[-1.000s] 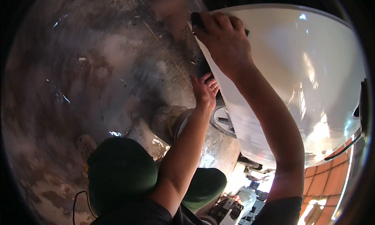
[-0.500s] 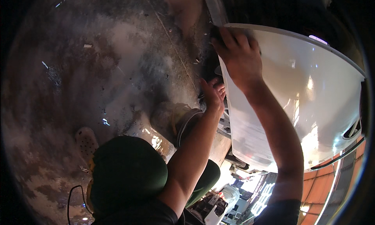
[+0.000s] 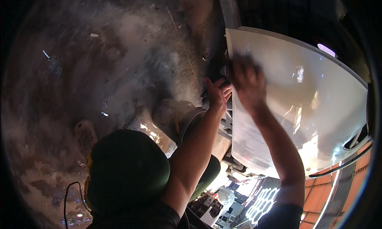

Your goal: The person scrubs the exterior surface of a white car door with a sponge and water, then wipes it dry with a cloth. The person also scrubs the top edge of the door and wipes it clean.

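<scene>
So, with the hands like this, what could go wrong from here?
The right hand, on a blurred dark pad, is near the edge of the white panel; the pad might slip off there. The left hand is by that edge too, so it could get scraped. The bucket shows close to the left forearm and might be knocked.

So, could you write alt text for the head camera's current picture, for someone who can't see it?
A person's right hand holds a blurred dark pad at a glossy white car panel, while the open left hand is beside the panel's left edge. A green-clad knee shows below; stained floor fills the left.
</scene>
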`<state>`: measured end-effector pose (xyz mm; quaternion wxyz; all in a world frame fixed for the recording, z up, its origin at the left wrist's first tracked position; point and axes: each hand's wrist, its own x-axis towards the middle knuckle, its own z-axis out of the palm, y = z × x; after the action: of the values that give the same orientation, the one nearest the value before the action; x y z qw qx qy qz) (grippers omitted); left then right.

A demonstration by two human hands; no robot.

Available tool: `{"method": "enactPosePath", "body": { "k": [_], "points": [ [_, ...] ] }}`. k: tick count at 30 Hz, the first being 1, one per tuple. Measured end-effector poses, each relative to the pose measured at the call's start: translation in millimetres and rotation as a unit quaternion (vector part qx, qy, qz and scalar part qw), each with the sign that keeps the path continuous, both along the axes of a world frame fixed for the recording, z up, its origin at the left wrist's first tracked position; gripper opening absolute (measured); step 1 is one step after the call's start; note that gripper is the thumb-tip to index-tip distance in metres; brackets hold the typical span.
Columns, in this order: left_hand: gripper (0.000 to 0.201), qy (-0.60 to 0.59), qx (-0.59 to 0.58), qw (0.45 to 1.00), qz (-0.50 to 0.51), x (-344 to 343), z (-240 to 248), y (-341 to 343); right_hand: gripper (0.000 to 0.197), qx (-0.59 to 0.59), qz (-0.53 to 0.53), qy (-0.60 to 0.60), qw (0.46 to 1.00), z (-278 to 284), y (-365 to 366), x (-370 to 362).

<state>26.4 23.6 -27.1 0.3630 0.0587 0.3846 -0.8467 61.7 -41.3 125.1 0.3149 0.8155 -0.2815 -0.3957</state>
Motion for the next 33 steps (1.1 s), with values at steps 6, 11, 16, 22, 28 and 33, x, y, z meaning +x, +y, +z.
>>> {"method": "enactPosePath", "body": {
  "k": [6, 11, 16, 22, 28, 33],
  "points": [
    [0.102, -0.127, 0.0, 0.987, -0.093, -13, -11, 28, 0.038, 0.105, -0.008, 0.012, 0.994, 8, 18, -26],
    [0.092, -0.079, 0.03, 0.996, -0.038, 4, -4, 16, 0.041, -0.01, -0.035, -0.034, 0.999, -10, -68, 50],
    [0.088, -0.223, 0.063, 0.972, -0.028, 13, -14, -10, 0.037, 0.079, -0.045, 0.037, 0.995, 19, 87, -62],
    [0.088, -0.17, 0.026, 0.985, -0.01, 17, -1, -9, 0.039, 0.044, 0.006, -0.022, 0.999, 6, 13, -18],
    [0.095, -0.069, 0.005, 0.998, 0.003, 8, 8, -5, 0.041, -0.048, 0.015, -0.072, 0.996, -3, -64, 55],
    [0.097, -0.084, -0.032, 0.995, -0.047, 6, -2, 10, 0.036, 0.078, -0.021, 0.014, 0.997, 23, 65, -42]
  ]
}}
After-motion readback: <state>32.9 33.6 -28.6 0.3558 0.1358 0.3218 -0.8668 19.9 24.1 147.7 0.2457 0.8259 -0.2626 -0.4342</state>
